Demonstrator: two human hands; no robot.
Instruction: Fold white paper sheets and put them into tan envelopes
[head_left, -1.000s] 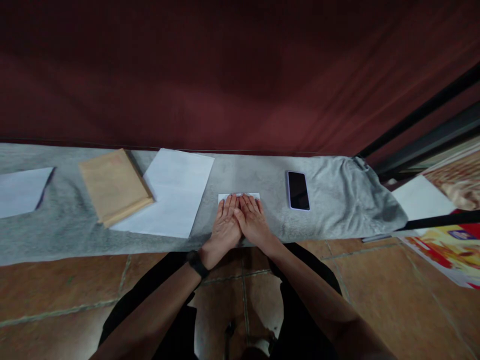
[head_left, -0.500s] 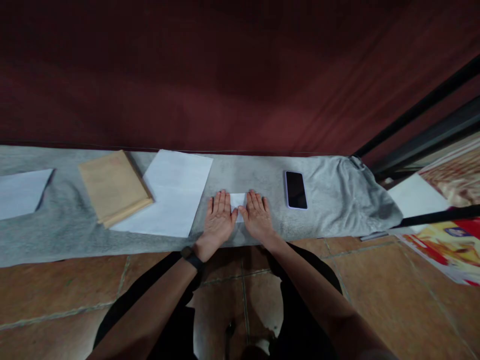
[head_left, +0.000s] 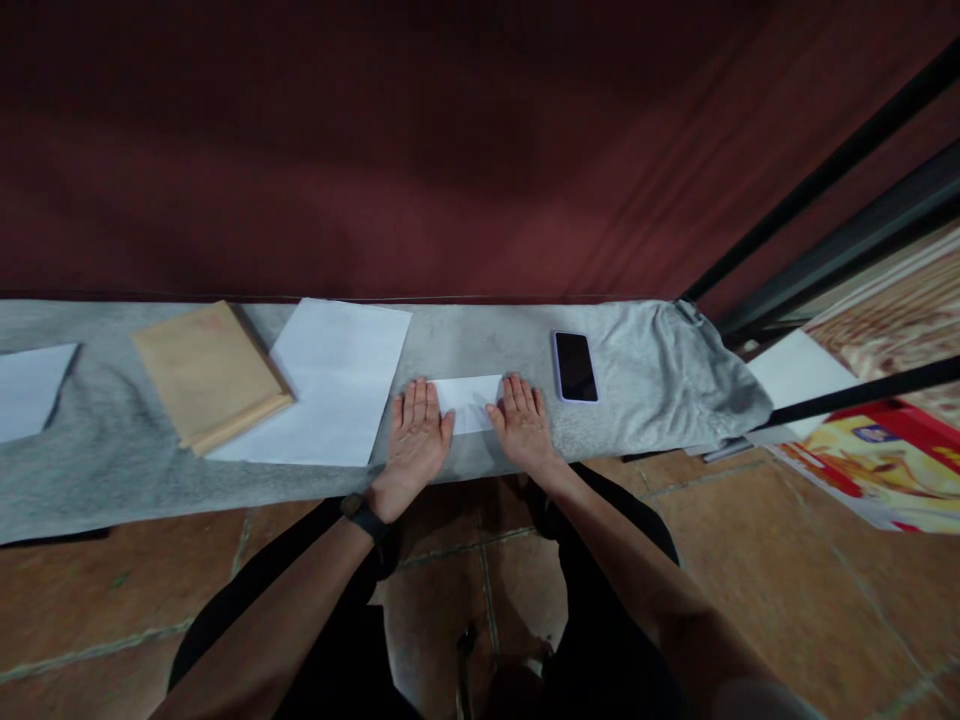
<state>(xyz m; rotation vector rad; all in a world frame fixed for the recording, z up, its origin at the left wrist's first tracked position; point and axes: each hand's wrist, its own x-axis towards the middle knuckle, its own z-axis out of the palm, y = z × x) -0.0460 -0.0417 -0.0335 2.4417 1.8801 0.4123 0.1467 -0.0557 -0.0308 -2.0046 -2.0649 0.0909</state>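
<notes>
Hands, two, left hand [head_left: 416,440] and right hand [head_left: 524,430], bare, palms down, fingers straight and gripping nothing, thumbs spread inward, with one small white oblong strip of paper [head_left: 470,403] flat between them on grey plush cloth [head_left: 480,340], its ends at the inner fingers, whether running beneath them not discernible. Right of the right fingers: one black-screened phone in lavender case [head_left: 576,367]; left of the left fingers: one flat tan paper packet [head_left: 206,370], partly hiding white paper of uncertain sheet count [head_left: 349,380], and, farther out, one white sheet [head_left: 34,390], cut off by the view's edge.
</notes>
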